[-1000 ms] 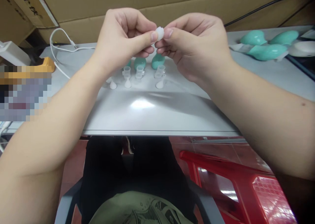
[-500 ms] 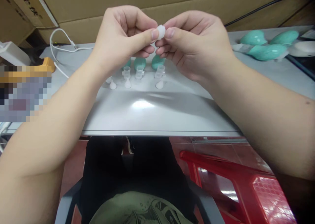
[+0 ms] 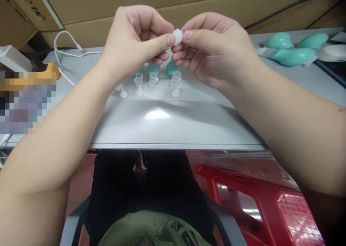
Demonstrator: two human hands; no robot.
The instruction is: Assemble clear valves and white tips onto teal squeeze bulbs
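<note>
Between my two hands, raised above the back of the table, is a small round white plastic piece (image 3: 177,36). My left hand (image 3: 147,35) pinches its left side with thumb and forefinger. On the other side, the thumb and forefinger of my right hand (image 3: 208,46) grip its right edge. Below them stand a clear connector (image 3: 138,79), another clear connector (image 3: 153,79) and a third one (image 3: 175,78). White cone-shaped pieces (image 3: 175,92) sit in front of some of these. Behind the connectors, rounded teal parts (image 3: 153,70) are partly hidden by my hands.
At the right of the table (image 3: 162,134) lie several glossy teal pieces (image 3: 294,56) in clear wrap, beside a white mouse (image 3: 332,53). A white cable (image 3: 58,51) and a yellow object (image 3: 52,71) are at left. Cardboard (image 3: 205,8) borders the back; a red stool (image 3: 243,188) stands below.
Both hands keep their pinch on the white piece. The piece has turned slightly between the fingers, and more of its face shows.
</note>
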